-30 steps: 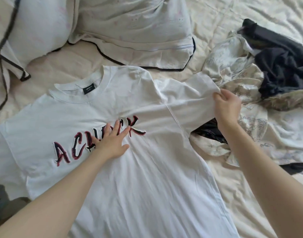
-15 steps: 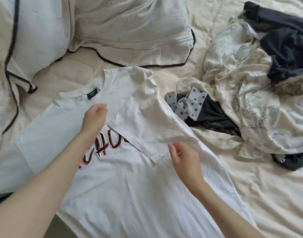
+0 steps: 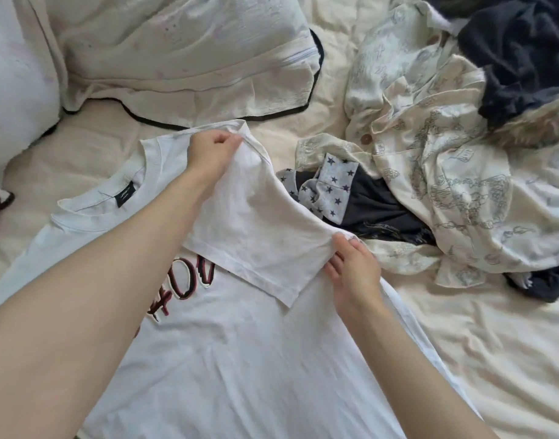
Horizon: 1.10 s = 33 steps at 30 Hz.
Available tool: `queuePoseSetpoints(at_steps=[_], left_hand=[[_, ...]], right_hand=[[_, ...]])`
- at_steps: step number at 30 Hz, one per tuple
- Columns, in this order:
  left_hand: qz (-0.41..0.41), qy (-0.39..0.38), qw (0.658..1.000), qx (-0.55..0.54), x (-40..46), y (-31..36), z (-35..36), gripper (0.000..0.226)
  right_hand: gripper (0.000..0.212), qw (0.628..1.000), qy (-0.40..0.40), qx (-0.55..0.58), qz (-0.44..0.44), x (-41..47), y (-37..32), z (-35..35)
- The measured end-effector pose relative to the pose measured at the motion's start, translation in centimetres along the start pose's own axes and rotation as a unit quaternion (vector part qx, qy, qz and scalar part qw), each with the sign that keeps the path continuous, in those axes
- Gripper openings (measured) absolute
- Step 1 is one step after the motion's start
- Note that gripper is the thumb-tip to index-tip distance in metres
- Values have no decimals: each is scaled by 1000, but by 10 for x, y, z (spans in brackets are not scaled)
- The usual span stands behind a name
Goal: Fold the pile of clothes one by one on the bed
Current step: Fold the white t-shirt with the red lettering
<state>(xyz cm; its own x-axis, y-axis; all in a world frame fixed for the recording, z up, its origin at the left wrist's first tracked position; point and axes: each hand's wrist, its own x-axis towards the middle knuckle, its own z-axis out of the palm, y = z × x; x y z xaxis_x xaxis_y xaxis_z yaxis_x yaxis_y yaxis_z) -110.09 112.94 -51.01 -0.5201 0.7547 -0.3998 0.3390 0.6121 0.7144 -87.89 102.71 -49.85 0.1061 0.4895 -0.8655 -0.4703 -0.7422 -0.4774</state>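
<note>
On the T-shirt [image 3: 240, 359] (white), both hands pinch its folded sleeve [image 3: 259, 236].

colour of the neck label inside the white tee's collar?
Black, on the neck label of the white T-shirt; head view shows it.

Two bare forearms come into the picture from the near edge, one on the left, one on the right. No sleeve shows on either; both are uncovered right back to the frame border. The left hand [image 3: 210, 150] is bare too, fingers plain, short nails just visible at the tips. The right hand [image 3: 354, 274] is likewise ungloved. The wrists carry nothing: no watch, no band, no bracelet in sight. Whatever is worn higher up the arms sits outside the view, so it can't be told.
</note>
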Motion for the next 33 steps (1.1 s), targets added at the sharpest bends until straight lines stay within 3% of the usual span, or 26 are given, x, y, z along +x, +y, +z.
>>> queuePoseSetpoints(at_steps=[3, 7, 10, 12, 16, 21, 24, 26, 27, 30, 31, 33], left_hand=[[-12, 21, 999, -49, 10, 6, 4, 23], [-2, -2, 1000, -4, 10, -1, 12, 15], [21, 18, 999, 45, -1, -11, 9, 30], [37, 35, 989, 136, -19, -23, 4, 35], [24, 77, 945, 318, -73, -66, -8, 38], [73, 98, 939, 322, -80, -79, -24, 35], [81, 90, 940, 319, -76, -82, -30, 32], [96, 90, 930, 343, -84, -85, -32, 38], [119, 97, 918, 366, -90, -88, -32, 41], [217, 96, 880, 411, -119, -102, -22, 47], [231, 73, 875, 420, -129, -109, -16, 48], [215, 17, 878, 427, -154, -125, -3, 50]], right_hand=[[9, 997, -30, 62, 27, 7, -5, -4], [12, 998, -20, 45, 28, 12, -2, -5], [13, 999, -26, -46, -1, 11, 3, -5], [13, 990, -40, -132, 4, 7, 14, -6], [6, 964, -48, -259, 31, -10, 45, -2], [15, 963, -47, -264, -7, -17, 60, -3], [16, 939, -33, -339, -43, -21, 57, -12], [20, 888, 3, -443, -127, -23, 53, -20], [17, 842, 18, -494, -216, -24, 50, -22], [14, 621, -19, -584, -522, -26, 46, -17], [18, 562, -53, -602, -565, -21, 45, -12], [33, 486, -110, -656, -568, -9, 46, 1]])
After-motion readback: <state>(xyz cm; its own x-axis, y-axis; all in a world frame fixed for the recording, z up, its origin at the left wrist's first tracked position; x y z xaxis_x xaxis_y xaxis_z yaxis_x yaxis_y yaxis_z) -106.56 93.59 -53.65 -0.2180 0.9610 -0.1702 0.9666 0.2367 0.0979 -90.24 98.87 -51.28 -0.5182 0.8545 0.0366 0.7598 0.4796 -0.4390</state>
